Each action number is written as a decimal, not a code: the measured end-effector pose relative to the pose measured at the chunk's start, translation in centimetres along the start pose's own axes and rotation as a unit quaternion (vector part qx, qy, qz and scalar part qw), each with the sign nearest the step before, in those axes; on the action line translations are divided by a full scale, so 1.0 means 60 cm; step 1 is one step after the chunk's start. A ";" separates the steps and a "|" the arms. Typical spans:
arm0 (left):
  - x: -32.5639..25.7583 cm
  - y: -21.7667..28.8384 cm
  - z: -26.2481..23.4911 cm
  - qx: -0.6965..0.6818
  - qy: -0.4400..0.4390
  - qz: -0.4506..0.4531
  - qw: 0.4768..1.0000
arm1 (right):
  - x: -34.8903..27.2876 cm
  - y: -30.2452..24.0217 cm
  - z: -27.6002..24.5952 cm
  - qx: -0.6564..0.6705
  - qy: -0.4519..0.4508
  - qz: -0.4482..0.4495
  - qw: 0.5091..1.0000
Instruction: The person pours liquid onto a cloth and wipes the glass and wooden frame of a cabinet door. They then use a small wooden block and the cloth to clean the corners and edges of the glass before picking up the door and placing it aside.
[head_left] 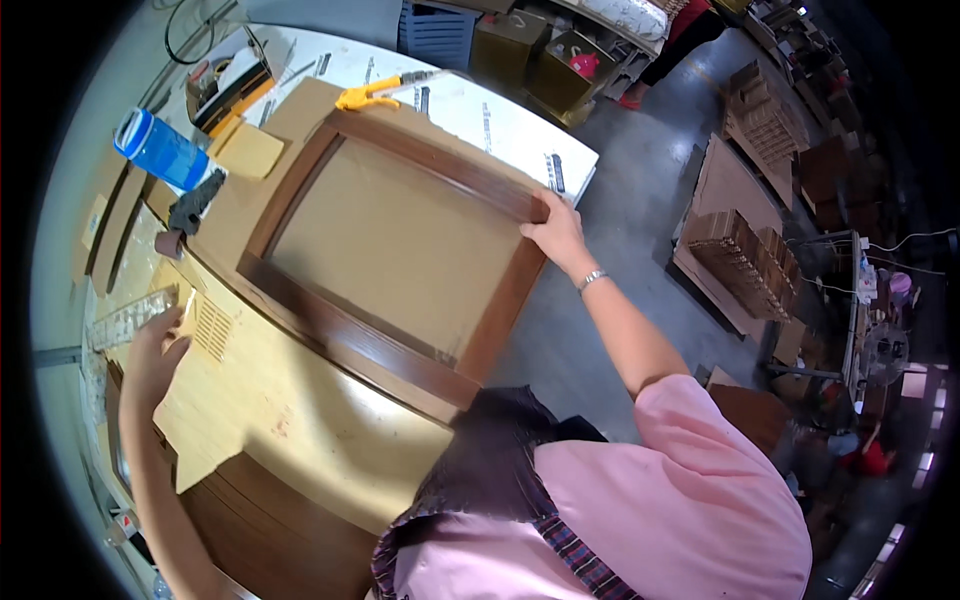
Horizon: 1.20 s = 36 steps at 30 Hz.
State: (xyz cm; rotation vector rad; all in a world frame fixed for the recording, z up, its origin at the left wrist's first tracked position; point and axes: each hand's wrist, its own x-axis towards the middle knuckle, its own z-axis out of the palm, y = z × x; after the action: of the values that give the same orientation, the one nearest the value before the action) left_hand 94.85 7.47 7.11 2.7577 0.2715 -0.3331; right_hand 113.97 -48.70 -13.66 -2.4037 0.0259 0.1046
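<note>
A brown wooden frame (360, 348), like a cabinet door frame with an open middle, lies on a sheet of cardboard (400, 235) on the bench. My right hand (558, 232) grips its far right corner, thumb on top and fingers round the outer edge. Over at the left, my left hand (155, 355) reaches to a clear, printed plastic piece (130, 318) and a pale yellow sheet with rows of small marks or slots (212, 328). Its thumb and fingers are apart, and I see nothing held between them.
Beyond the frame lies a yellow air blow gun (370, 95). A blue water bottle (165, 150), a yellow block (250, 148) and a dark cloth (196, 203) stand at the left. Dark wooden panels (280, 530) lie nearby. Stacked cardboard (740, 260) sits on the floor; a person's leg (680, 50) shows behind.
</note>
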 end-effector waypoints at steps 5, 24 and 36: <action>-0.193 0.006 -0.041 -0.076 0.054 -0.157 0.983 | -0.003 0.027 0.012 0.024 0.014 -0.025 0.999; -0.962 0.070 -0.036 -0.166 0.498 -0.370 0.766 | -0.110 -0.138 0.117 0.105 -0.027 -0.226 0.968; -1.431 -0.204 0.225 -0.248 0.625 -0.453 0.585 | -0.651 -0.591 0.148 0.228 -0.410 -0.385 0.795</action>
State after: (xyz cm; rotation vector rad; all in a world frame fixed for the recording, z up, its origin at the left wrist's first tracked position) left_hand 7.54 1.36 13.43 1.5303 1.7481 1.3320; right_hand 76.16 -16.87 6.76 -1.5511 -1.1744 0.6566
